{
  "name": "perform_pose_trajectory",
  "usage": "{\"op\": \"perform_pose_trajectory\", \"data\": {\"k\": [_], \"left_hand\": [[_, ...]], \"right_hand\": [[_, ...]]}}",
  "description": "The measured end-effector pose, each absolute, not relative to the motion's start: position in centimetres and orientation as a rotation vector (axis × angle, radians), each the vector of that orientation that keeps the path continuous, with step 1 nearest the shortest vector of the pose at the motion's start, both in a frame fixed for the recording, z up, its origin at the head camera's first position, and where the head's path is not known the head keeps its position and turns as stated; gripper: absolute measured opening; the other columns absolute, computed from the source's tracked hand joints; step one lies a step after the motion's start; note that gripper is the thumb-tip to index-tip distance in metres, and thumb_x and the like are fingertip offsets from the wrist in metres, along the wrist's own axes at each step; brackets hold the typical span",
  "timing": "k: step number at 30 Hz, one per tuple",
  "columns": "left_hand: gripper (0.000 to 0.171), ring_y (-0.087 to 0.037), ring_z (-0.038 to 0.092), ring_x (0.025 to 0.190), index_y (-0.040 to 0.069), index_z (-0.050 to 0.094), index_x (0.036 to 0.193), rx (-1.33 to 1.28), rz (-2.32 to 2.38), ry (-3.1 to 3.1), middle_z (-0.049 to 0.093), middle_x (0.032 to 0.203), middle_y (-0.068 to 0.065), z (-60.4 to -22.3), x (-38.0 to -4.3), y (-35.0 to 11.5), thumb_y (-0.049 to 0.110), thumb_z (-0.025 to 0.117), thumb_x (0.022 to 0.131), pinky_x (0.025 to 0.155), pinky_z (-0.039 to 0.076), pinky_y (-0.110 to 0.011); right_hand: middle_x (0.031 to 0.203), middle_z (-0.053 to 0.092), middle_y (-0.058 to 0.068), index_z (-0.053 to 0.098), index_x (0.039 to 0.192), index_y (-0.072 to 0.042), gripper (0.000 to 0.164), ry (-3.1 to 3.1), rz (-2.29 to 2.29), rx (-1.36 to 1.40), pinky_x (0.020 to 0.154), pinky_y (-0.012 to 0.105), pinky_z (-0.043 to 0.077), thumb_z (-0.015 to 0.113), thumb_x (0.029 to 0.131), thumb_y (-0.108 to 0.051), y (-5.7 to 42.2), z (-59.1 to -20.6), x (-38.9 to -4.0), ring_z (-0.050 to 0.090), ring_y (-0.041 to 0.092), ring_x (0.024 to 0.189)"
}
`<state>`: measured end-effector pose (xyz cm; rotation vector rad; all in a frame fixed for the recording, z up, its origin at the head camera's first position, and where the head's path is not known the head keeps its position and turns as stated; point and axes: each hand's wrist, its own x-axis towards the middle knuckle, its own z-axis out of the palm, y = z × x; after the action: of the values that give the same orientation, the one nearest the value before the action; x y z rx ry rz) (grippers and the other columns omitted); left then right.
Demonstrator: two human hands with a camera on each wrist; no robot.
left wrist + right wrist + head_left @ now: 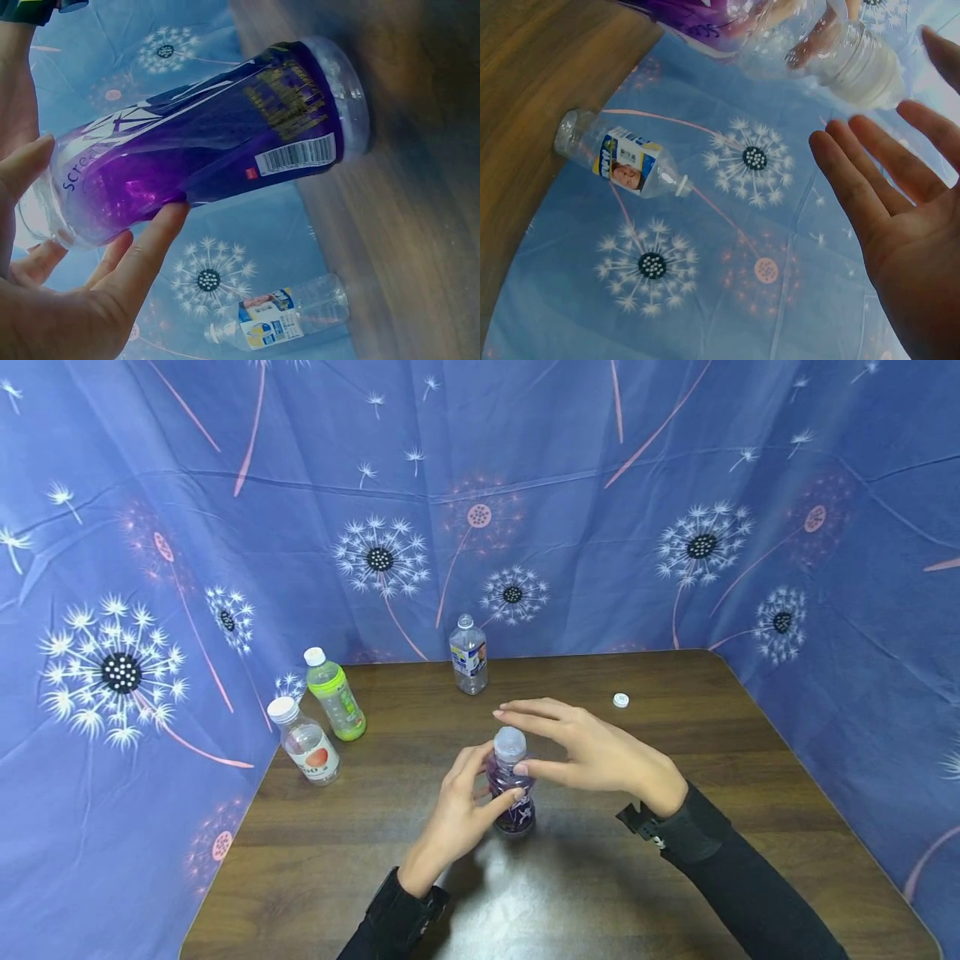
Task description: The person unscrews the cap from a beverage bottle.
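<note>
A clear bottle with a purple label [517,814] stands upright near the middle of the table. My left hand [459,806] grips its upper part, thumb on the near side and fingers curled round the far side. Its pale, translucent cap [510,743] sits on top. Beside and above that cap is my right hand [592,747], its fingers extended. In the right wrist view these fingers [870,165] appear apart from the cap. The left wrist view shows the purple label [217,127] with its barcode; part of the bottle's neck is hidden by the left thumb.
A capless clear bottle [468,660] stands at the back edge. On the left are a green-labelled bottle [336,697] and a white-capped bottle with a peach picture [306,747]. One loose white cap [621,700] lies at the back right of the wooden table [360,868].
</note>
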<state>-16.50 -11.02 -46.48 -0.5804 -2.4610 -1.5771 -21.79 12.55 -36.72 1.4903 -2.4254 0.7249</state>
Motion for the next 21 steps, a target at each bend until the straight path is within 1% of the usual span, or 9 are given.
{"op": "perform_pose_trajectory", "data": {"k": [2,3,5,9,12,15,18,21], "left_hand": [[0.071,-0.033,0.064,0.125,0.02,0.049,0.153,-0.566,-1.575,-2.438,0.056,0.139,-0.007,-46.5,-16.5,-11.2,0.028,0.083,0.092,0.088,0.066,-0.034],[0.071,-0.035,0.064,0.125,0.019,0.049,0.153,-0.558,-1.575,-2.428,0.056,0.139,-0.008,-46.6,-16.5,-11.3,0.028,0.083,0.092,0.087,0.067,-0.034],[0.072,-0.037,0.064,0.124,0.02,0.049,0.154,-0.544,-1.567,-2.42,0.056,0.139,-0.008,-46.5,-16.5,-11.6,0.028,0.083,0.092,0.086,0.067,-0.036],[0.073,-0.038,0.065,0.123,0.021,0.049,0.154,-0.5,-1.539,-2.411,0.057,0.138,-0.008,-46.5,-16.7,-12.7,0.028,0.084,0.091,0.085,0.067,-0.037],[0.074,-0.037,0.065,0.121,0.021,0.051,0.153,-0.45,-1.51,-2.404,0.058,0.136,-0.007,-46.4,-16.9,-13.7,0.026,0.086,0.089,0.085,0.068,-0.036],[0.074,-0.034,0.065,0.119,0.02,0.052,0.152,-0.384,-1.478,-2.401,0.059,0.133,-0.007,-46.2,-17.0,-15.0,0.025,0.087,0.088,0.084,0.067,-0.035],[0.073,-0.034,0.065,0.119,0.021,0.052,0.152,-0.328,-1.46,-2.403,0.059,0.132,-0.008,-46.1,-17.1,-16.3,0.025,0.087,0.088,0.085,0.068,-0.041],[0.072,-0.037,0.066,0.12,0.021,0.052,0.151,-0.285,-1.448,-2.4,0.059,0.132,-0.01,-46.2,-17.1,-17.6,0.026,0.087,0.088,0.085,0.068,-0.046]], "right_hand": [[0.164,0.045,-0.001,0.041,0.162,-0.026,0.071,-2.448,0.764,1.447,0.118,0.046,0.05,0.073,0.099,-0.039,12.9,-36.9,-21.9,0.047,0.021,0.148],[0.164,0.044,-0.002,0.04,0.162,-0.027,0.073,-2.454,0.79,1.429,0.117,0.045,0.05,0.074,0.099,-0.039,13.0,-37.0,-21.9,0.049,0.02,0.146],[0.164,0.043,-0.001,0.038,0.163,-0.028,0.075,-2.465,0.84,1.403,0.113,0.043,0.054,0.075,0.098,-0.038,13.4,-37.3,-22.0,0.057,0.018,0.138],[0.162,0.046,-0.002,0.039,0.162,-0.028,0.074,-2.507,0.865,1.349,0.111,0.043,0.055,0.075,0.098,-0.039,14.1,-38.0,-22.3,0.059,0.017,0.135],[0.161,0.048,-0.004,0.041,0.161,-0.028,0.07,-2.547,0.847,1.307,0.117,0.047,0.05,0.071,0.1,-0.043,14.7,-38.5,-22.4,0.05,0.019,0.145],[0.16,0.048,-0.005,0.042,0.16,-0.028,0.067,-2.58,0.858,1.278,0.119,0.047,0.048,0.069,0.101,-0.044,15.2,-39.2,-22.6,0.048,0.018,0.147],[0.16,0.049,-0.006,0.044,0.159,-0.029,0.066,-2.6,0.868,1.245,0.118,0.047,0.048,0.07,0.101,-0.045,15.6,-39.7,-22.8,0.048,0.017,0.147],[0.158,0.05,-0.005,0.045,0.159,-0.029,0.065,-2.604,0.881,1.228,0.116,0.047,0.05,0.07,0.101,-0.043,15.9,-40.1,-22.8,0.05,0.018,0.145]]}}
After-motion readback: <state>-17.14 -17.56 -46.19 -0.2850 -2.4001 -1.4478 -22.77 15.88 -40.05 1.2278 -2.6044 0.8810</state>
